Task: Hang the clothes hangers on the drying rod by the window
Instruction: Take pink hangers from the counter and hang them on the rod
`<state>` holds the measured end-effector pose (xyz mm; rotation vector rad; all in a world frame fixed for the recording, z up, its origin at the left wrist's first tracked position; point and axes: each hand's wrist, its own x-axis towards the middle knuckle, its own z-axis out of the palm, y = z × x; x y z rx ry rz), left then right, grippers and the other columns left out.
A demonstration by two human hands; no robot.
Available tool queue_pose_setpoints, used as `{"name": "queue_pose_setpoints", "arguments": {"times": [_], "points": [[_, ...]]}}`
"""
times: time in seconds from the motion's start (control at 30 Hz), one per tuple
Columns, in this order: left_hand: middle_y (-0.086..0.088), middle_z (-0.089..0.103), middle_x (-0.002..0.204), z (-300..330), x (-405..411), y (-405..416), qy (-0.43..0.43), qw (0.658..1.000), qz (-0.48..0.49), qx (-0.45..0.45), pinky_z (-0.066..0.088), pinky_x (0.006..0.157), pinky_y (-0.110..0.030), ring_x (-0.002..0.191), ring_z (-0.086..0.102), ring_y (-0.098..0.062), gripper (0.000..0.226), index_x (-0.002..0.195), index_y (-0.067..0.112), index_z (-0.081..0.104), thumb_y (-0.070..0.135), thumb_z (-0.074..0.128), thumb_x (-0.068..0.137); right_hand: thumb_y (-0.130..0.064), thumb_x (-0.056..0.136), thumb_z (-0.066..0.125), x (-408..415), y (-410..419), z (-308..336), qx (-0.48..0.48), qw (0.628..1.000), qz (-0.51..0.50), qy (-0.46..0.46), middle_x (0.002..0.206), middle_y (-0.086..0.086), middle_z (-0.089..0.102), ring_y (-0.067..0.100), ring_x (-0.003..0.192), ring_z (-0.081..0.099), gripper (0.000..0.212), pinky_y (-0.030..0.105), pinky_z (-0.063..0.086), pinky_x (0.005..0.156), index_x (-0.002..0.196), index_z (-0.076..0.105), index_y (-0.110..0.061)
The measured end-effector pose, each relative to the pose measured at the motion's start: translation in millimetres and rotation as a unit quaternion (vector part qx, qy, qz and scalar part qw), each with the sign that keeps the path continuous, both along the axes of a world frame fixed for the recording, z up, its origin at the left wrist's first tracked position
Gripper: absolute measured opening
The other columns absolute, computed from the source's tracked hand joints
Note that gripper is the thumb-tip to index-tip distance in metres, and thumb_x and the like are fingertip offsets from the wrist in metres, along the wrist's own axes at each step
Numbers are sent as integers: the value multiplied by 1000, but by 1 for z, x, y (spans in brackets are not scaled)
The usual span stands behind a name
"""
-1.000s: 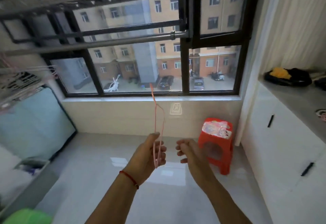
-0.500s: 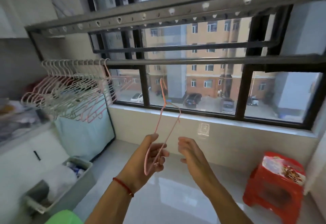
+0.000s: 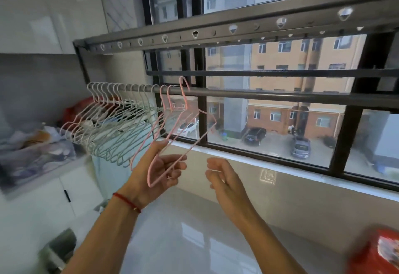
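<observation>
My left hand (image 3: 157, 172) grips the lower corner of a pink wire hanger (image 3: 183, 135), held up with its hook just above and at the grey drying rod (image 3: 269, 95). The hook is right of a row of several white, green and pink hangers (image 3: 114, 122) that hang on the rod's left part. I cannot tell whether the hook rests on the rod. My right hand (image 3: 224, 178) is beside the left one, fingers loosely curled, holding nothing.
A perforated drying rack bar (image 3: 216, 33) runs above the rod, in front of the black-framed window (image 3: 201, 109). A counter with clutter (image 3: 32, 150) stands at left, a bin (image 3: 58, 250) on the floor below, a red stool (image 3: 377, 254) at lower right.
My view turned left and up, bringing the hanging row closer. My left hand raised the pink hanger, and its hook went from below the rod up to the rod.
</observation>
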<state>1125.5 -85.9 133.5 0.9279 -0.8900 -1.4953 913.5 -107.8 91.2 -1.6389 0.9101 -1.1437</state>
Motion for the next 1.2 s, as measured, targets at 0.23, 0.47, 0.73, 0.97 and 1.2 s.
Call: {"name": "queue_pose_setpoints", "arguments": {"times": [0.23, 0.47, 0.73, 0.97, 1.2], "points": [[-13, 60, 84, 20, 19, -41, -22, 999, 34, -1, 41, 43, -25, 59, 46, -18, 81, 129, -10, 56, 58, 60, 85, -28, 100, 57, 7, -31, -2, -6, 999, 24, 27, 126, -19, 61, -3, 110, 61, 23, 36, 55, 98, 120, 60, -39], [-13, 61, 86, 2, 48, -67, -37, 999, -2, 22, 42, 43, -26, 55, 50, -17, 79, 127, -9, 59, 58, 62, 84, -23, 101, 56, 26, -35, -22, 18, 999, -5, 48, 124, -17, 62, 0, 109, 61, 22, 39, 55, 99, 118, 60, -37], [-15, 64, 85, -20, 76, -71, -36, 999, -10, 37, 42, 44, -25, 56, 50, -17, 72, 126, -2, 55, 55, 65, 84, -27, 102, 56, 55, -24, -41, 44, 996, -44, 65, 122, -22, 62, 0, 108, 61, 19, 41, 54, 99, 116, 60, -40], [-11, 61, 82, -16, 90, -77, -56, 995, -66, 42, 41, 45, -25, 56, 46, -16, 69, 120, 3, 55, 53, 71, 75, -25, 102, 56, 67, -6, -51, 58, 993, -70, 76, 121, -20, 63, 2, 107, 62, 18, 41, 54, 99, 116, 60, -37], [-21, 69, 96, -20, 89, -76, -91, 995, -20, 41, 53, 59, -32, 68, 60, -24, 63, 115, 0, 59, 54, 70, 83, -23, 100, 59, 51, 19, -71, 80, 987, -111, 84, 115, -19, 66, 1, 101, 63, 20, 45, 54, 96, 114, 64, -36]]}}
